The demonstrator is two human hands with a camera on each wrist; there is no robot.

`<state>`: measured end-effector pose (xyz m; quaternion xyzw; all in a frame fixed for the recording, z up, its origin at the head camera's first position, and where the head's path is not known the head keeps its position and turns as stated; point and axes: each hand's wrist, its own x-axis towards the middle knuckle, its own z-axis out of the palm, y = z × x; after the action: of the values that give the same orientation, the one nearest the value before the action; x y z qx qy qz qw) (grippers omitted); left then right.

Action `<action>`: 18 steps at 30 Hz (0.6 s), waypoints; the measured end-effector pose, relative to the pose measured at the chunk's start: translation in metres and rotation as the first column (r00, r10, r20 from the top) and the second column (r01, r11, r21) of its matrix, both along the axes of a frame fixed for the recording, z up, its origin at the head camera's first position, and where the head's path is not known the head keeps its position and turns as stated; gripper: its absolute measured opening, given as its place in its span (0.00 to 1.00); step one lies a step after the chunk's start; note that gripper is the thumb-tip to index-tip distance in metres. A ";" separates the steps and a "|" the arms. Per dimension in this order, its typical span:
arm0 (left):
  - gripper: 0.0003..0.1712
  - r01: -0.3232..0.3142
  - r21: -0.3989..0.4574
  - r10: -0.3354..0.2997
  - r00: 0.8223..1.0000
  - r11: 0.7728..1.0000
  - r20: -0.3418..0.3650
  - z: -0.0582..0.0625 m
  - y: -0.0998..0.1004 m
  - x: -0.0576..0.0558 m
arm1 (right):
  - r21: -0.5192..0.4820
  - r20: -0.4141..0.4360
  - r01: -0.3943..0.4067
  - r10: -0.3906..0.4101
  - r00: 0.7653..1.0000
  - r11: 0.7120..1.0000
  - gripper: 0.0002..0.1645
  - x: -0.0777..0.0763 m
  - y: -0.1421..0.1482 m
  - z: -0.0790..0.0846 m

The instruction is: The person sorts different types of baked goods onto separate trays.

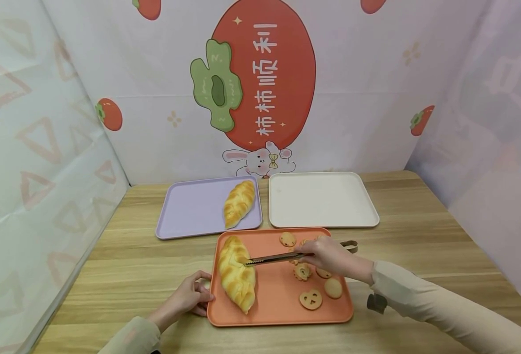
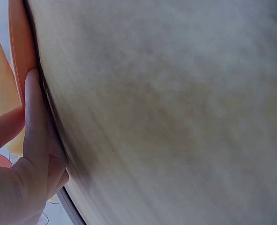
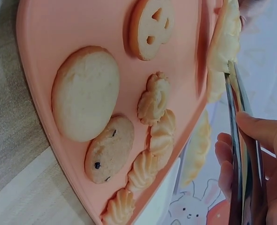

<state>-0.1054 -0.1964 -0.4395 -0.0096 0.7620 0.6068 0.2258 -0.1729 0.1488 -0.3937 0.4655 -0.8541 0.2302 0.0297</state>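
My right hand (image 1: pixel 326 254) grips metal tongs (image 1: pixel 273 258), which reach left across an orange tray (image 1: pixel 278 314). The serrated tips meet the right side of a large braided bread loaf (image 1: pixel 235 275) lying along the tray's left end; in the right wrist view the tong arms (image 3: pixel 234 122) stand close together at the loaf (image 3: pixel 220 56). At the tray's left edge my left hand (image 1: pixel 191 295) holds the rim between thumb and fingers, as the left wrist view shows at the orange rim (image 2: pixel 23 51). Cookies lie at the tray's right end, among them a heart-shaped cookie (image 1: pixel 311 299) and a plain round one (image 3: pixel 85 93).
Behind on the left stands a purple tray (image 1: pixel 194 209) with a second braided loaf (image 1: pixel 239 203) on its right side. A white tray (image 1: pixel 322 199) stands to its right. All rest on a wooden table (image 1: pixel 419 236), with a printed cloth (image 1: pixel 353 98) behind it.
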 end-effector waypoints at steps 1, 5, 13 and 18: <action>0.28 0.000 0.001 0.000 1.000 1.000 0.001 0.000 0.000 0.000 | -0.005 -0.004 -0.003 0.003 1.000 1.000 0.13 0.000 0.000 0.000; 0.28 0.002 0.008 -0.002 1.000 1.000 0.000 0.000 0.000 0.000 | -0.012 -0.016 0.002 -0.002 1.000 1.000 0.14 -0.001 0.002 0.001; 0.28 0.009 0.006 -0.009 1.000 1.000 -0.001 0.001 -0.001 0.000 | -0.041 -0.071 0.026 -0.029 0.997 0.999 0.14 -0.003 0.002 0.006; 0.28 0.016 -0.021 -0.016 1.000 1.000 -0.001 0.002 -0.001 0.001 | -0.063 -0.102 -0.003 -0.004 0.995 0.998 0.15 -0.007 -0.002 0.010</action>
<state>-0.1048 -0.1973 -0.4371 -0.0056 0.7685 0.5971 0.2301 -0.1799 0.1472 -0.3841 0.4752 -0.8438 0.2331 0.0881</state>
